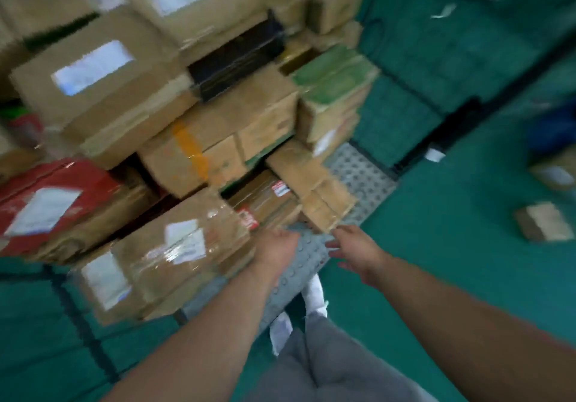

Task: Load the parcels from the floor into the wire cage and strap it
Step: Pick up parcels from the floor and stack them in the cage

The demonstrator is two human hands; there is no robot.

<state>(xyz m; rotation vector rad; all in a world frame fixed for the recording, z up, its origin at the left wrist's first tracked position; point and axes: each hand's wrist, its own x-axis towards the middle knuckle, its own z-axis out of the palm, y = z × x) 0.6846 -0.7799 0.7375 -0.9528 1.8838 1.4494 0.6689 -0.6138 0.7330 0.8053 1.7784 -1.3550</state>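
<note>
Left hand point(277, 247) up against the near end of a tape-wrapped parcel point(174, 255), fingers lost in blur; cannot tell whether gripping or only touching. Right hand point(355, 253) released, fingers spread, holding nothing, just short of a small brown box point(327, 205). Ahead and left of both, stacked parcels point(218, 127) on a grey studded platform point(361, 174). Well off right, a loose parcel point(542, 221) on the green floor point(452, 246). Beneath the hands, a white shoe point(314, 292).
</note>
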